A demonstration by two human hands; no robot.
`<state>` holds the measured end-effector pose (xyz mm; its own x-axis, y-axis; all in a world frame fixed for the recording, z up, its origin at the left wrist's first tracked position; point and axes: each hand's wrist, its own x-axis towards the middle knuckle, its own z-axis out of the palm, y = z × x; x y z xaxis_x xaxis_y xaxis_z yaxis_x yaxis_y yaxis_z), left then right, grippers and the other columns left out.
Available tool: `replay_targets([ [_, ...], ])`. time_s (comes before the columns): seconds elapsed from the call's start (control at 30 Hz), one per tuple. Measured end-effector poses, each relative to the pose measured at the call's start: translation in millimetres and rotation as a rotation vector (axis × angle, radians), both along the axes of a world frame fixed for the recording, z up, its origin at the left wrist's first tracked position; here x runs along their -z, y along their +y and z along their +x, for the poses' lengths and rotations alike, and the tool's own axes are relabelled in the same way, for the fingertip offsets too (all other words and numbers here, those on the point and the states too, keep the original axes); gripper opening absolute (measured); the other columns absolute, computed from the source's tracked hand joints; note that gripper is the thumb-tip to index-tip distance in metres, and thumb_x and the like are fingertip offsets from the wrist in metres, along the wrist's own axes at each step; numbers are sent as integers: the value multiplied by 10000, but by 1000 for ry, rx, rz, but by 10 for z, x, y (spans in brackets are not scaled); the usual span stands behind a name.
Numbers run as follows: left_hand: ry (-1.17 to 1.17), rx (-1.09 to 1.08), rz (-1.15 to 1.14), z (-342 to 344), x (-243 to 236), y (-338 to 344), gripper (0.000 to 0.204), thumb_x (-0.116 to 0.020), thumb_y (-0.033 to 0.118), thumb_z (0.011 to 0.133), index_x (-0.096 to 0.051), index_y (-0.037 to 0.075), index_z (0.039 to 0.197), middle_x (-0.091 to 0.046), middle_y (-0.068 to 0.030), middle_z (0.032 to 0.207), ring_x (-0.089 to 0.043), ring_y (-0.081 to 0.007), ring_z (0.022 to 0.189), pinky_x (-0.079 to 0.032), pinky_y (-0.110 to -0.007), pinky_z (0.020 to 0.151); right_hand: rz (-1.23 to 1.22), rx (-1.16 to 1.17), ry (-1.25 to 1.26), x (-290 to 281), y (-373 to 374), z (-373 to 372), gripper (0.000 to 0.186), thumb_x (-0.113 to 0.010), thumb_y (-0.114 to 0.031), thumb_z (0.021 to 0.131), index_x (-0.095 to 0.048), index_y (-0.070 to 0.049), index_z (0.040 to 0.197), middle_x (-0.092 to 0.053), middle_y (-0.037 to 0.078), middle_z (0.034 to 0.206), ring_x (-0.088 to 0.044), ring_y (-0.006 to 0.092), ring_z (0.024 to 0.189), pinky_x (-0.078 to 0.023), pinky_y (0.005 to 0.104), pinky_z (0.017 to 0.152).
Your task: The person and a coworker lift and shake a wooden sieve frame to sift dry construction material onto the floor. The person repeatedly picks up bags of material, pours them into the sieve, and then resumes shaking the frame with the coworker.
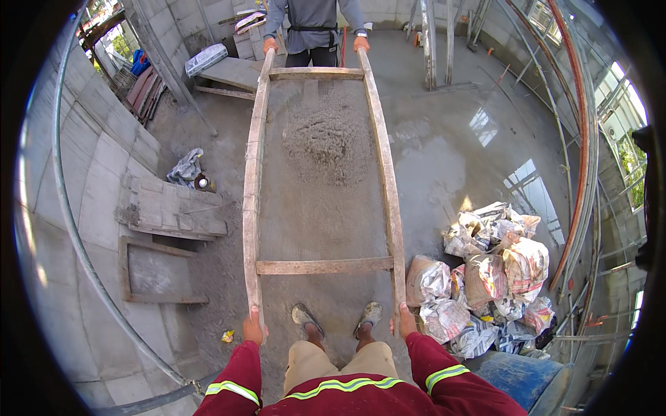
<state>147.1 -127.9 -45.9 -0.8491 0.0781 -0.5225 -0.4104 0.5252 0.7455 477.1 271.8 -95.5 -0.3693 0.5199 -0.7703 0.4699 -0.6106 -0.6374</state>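
The left hand [254, 326] and right hand [404, 322] each clench a rail of the wooden sieve frame [322, 265]; the co-worker [313, 28] holds the far end; uneven lifting could spill the sand heap [326, 142].

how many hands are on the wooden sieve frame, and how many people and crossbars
hands on the wooden sieve frame: 4 – left hand, right hand, the other person's two
people: 2
crossbars: 2
total: 8

Long wooden hand barrow [320, 265], level, sand heap [326, 142] at far end.
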Motion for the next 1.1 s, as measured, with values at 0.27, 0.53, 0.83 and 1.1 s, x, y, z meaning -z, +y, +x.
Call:
replay_targets([
  [0.27,108,123,-109,-2409,-1084,1544,1035,-425,809,929,-651,-179,1140,-673,-240,740,-679,-318,550,-527,-456,522,41,-77,130,-960,1520,-2287,857,-490,-852,886,-616,-18,1038,-594,64,760,-592,186,586,-537,381,517],
  [0.53,11,134,-113,-1679,-746,656,979,-449,773,952,-657,-161,1160,-662,-227,701,-654,-289,530,-501,-430,506,-77,-13,57,-665,599,-1535,778,-522,-836,887,-609,-73,1017,-604,65,761,-587,183,560,-531,380,517],
  [0.83,1,64,2,32,-222,-151,866,-417,705,1003,-648,-125,1091,-623,-179,640,-632,-263,506,-493,-412,497,-12,-16,-10,-41,-175,87,771,-449,-787,950,-637,-40,983,-635,111,708,-622,227,540,-539,398,500],
  [1.1,40,169,-39,-2598,-1292,1718,978,-468,798,928,-632,-124,1208,-651,-190,719,-652,-264,552,-510,-429,489,26,-93,142,-1171,1772,-2461,837,-473,-854,892,-589,-50,1096,-582,64,759,-580,165,580,-532,359,516],
])
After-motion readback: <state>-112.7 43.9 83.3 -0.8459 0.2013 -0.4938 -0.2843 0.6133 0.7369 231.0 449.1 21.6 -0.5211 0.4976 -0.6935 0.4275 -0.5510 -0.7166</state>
